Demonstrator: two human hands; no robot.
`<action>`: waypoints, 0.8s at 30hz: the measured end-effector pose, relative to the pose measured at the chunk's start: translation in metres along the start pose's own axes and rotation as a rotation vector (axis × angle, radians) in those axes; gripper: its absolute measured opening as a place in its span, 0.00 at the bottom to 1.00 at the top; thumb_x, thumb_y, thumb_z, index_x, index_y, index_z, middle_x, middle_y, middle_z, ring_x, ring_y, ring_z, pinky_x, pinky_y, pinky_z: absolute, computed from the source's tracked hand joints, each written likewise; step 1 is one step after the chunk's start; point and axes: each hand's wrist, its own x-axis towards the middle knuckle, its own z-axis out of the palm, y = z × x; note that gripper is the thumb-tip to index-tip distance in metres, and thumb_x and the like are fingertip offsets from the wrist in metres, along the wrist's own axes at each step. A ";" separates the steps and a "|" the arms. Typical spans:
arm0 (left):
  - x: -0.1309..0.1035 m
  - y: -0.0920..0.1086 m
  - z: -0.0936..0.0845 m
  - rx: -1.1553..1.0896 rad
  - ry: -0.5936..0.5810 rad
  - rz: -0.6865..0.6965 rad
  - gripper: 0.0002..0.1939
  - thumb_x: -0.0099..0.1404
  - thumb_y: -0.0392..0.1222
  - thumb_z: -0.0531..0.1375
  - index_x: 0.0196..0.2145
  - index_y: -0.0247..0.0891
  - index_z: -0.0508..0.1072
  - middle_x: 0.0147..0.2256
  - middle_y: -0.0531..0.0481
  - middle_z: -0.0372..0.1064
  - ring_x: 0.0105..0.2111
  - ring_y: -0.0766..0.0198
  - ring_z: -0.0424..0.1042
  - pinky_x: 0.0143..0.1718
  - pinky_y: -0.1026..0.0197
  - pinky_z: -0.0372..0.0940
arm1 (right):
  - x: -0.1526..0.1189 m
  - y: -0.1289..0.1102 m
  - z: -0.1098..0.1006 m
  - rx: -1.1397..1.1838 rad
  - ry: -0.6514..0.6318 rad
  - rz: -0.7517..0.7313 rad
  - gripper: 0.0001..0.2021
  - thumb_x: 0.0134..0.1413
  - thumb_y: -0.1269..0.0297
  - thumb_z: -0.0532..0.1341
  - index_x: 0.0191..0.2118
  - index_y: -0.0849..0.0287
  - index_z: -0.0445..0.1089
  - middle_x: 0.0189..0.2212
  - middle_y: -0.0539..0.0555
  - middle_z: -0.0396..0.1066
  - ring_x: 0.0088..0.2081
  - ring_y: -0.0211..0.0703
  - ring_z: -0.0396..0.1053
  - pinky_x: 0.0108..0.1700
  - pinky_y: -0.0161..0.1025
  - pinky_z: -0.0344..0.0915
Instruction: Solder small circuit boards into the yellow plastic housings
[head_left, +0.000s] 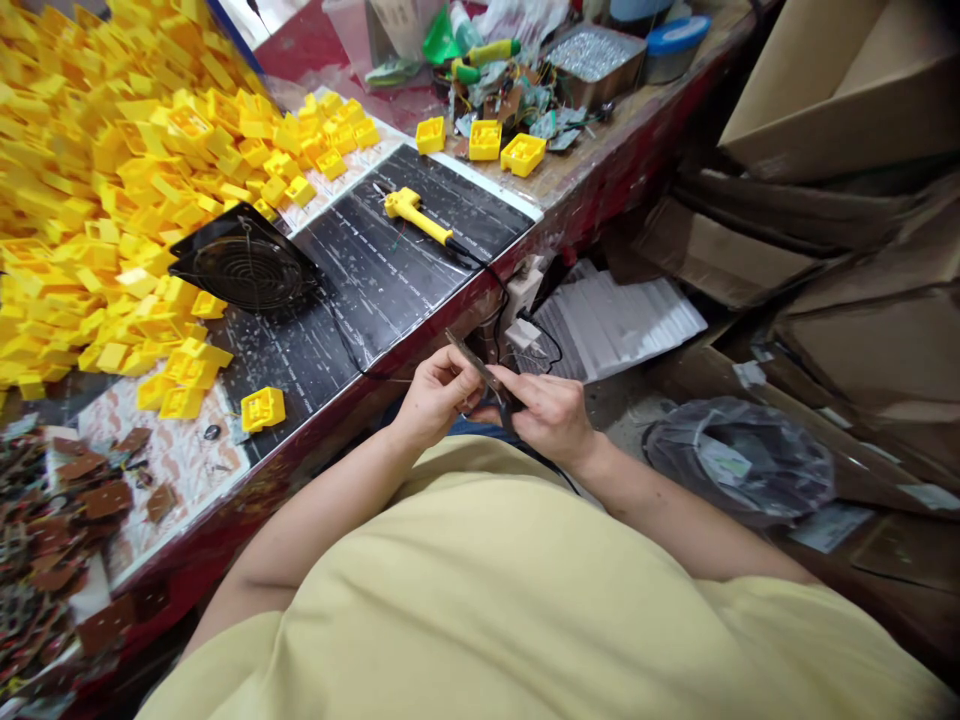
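Note:
Over my lap, just off the table's front edge, my two hands meet. My right hand (pixel 550 412) is closed round a pair of dark metal scissors (pixel 480 367), whose blades point up and left past my left fingertips. My left hand (pixel 442 393) is pinched closed beside the blades; what sits between its fingers is too small to make out. A black cord (pixel 551 465) runs below my right hand across the shirt. On the black mat (pixel 360 270) beyond lies a yellow soldering iron (pixel 416 212), its tip pointing left.
A black fan (pixel 247 262) stands on the mat before a heap of yellow plastic housings (pixel 135 170). Brown circuit boards (pixel 105 500) lie at lower left. Farther back are a metal tin (pixel 592 60) and wired parts. Cardboard boxes (pixel 862 330) and a plastic-lined bin (pixel 739 460) stand right.

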 end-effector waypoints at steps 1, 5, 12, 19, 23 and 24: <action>0.000 0.000 0.000 0.005 0.003 -0.004 0.23 0.50 0.52 0.72 0.25 0.35 0.64 0.19 0.57 0.64 0.16 0.77 0.58 0.18 0.71 0.53 | 0.000 0.001 0.000 0.029 -0.011 0.005 0.18 0.58 0.57 0.63 0.52 0.58 0.71 0.35 0.53 0.76 0.33 0.39 0.73 0.39 0.33 0.68; 0.000 0.005 -0.002 0.182 0.015 0.039 0.22 0.52 0.54 0.70 0.25 0.35 0.65 0.20 0.56 0.65 0.17 0.76 0.59 0.18 0.71 0.54 | 0.004 0.009 -0.008 0.109 -0.048 0.037 0.26 0.55 0.51 0.65 0.56 0.59 0.67 0.39 0.54 0.76 0.36 0.40 0.74 0.40 0.34 0.70; -0.003 0.022 -0.015 0.814 0.044 0.311 0.18 0.58 0.54 0.65 0.30 0.35 0.72 0.26 0.51 0.71 0.23 0.71 0.66 0.24 0.67 0.61 | 0.005 0.029 -0.048 -0.005 -0.151 -0.036 0.31 0.55 0.38 0.59 0.56 0.57 0.68 0.33 0.53 0.74 0.33 0.40 0.72 0.36 0.35 0.67; -0.005 0.036 -0.026 1.348 0.080 0.811 0.22 0.59 0.49 0.66 0.45 0.35 0.66 0.38 0.45 0.71 0.34 0.66 0.71 0.35 0.64 0.67 | 0.008 0.032 -0.082 -0.277 -0.293 -0.231 0.22 0.60 0.45 0.58 0.52 0.53 0.71 0.28 0.50 0.73 0.25 0.39 0.67 0.28 0.39 0.54; -0.006 0.037 -0.027 1.393 0.034 0.888 0.21 0.61 0.46 0.63 0.48 0.36 0.64 0.46 0.41 0.70 0.43 0.61 0.72 0.38 0.62 0.69 | 0.012 0.034 -0.087 -0.417 -0.339 -0.362 0.16 0.62 0.62 0.56 0.53 0.54 0.69 0.28 0.49 0.73 0.26 0.39 0.65 0.29 0.39 0.54; -0.006 0.037 -0.028 1.392 0.028 0.896 0.21 0.61 0.46 0.63 0.49 0.36 0.63 0.46 0.40 0.70 0.45 0.60 0.72 0.38 0.62 0.69 | 0.013 0.035 -0.087 -0.431 -0.340 -0.378 0.16 0.60 0.65 0.55 0.53 0.54 0.69 0.28 0.49 0.73 0.25 0.39 0.65 0.29 0.39 0.53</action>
